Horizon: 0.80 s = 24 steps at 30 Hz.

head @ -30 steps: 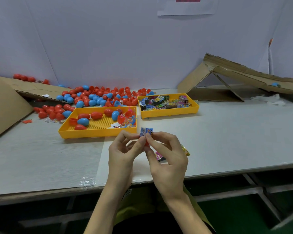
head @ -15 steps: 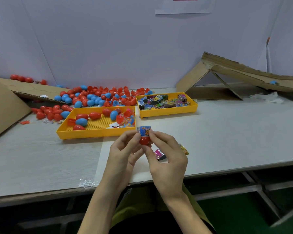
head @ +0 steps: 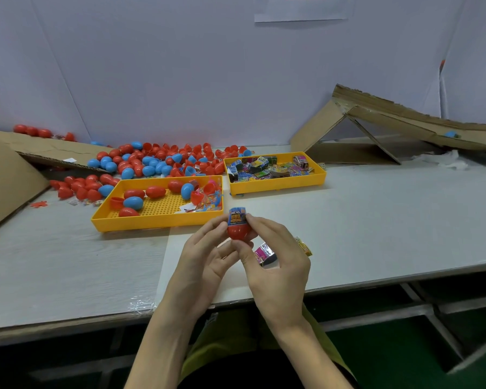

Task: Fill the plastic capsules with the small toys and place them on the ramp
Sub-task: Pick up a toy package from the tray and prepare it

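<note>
My left hand (head: 205,256) and right hand (head: 278,265) meet above the table (head: 376,220), near its front edge. Both pinch a red capsule half (head: 238,232) by their fingertips. A blue toy packet (head: 237,216) stands in it, its top sticking out, and my right forefinger touches the packet. A pink packet (head: 264,251) and a yellow packet (head: 305,247) lie just beside my right hand. Beyond are the capsule tray (head: 157,222) and the toy tray (head: 278,187). The ramp (head: 404,119) stands far right, well apart, with a blue capsule (head: 451,133) on it.
</note>
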Each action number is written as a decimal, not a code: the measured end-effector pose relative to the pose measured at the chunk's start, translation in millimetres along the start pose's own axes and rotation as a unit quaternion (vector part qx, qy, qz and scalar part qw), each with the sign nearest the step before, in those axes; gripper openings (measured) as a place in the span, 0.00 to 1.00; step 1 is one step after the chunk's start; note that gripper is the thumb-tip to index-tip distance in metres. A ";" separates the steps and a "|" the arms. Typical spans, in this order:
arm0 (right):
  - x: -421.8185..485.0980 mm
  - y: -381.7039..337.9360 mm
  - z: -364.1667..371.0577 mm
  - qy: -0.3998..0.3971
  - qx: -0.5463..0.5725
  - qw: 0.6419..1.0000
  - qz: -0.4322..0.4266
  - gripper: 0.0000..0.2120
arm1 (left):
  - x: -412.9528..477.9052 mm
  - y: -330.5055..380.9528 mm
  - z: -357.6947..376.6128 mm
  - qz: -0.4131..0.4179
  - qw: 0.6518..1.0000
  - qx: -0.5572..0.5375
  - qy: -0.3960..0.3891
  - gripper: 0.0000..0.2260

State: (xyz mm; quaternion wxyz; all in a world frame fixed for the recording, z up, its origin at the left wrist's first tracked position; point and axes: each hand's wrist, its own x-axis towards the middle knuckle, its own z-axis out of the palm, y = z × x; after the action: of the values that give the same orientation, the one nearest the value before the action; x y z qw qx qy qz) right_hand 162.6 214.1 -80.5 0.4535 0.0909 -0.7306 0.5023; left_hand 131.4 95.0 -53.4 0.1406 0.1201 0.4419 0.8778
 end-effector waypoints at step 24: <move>-0.1 1.4 -3.9 0.020 0.034 0.999 0.017 0.15 | 1.1 -1.0 1.2 -0.022 0.999 0.018 -0.024 0.25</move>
State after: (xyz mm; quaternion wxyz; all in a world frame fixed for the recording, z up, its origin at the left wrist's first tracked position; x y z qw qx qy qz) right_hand 164.1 217.9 -81.2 0.4563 0.0840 -0.7051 0.5363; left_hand 130.9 96.8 -53.5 0.1680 0.1335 0.4565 0.8634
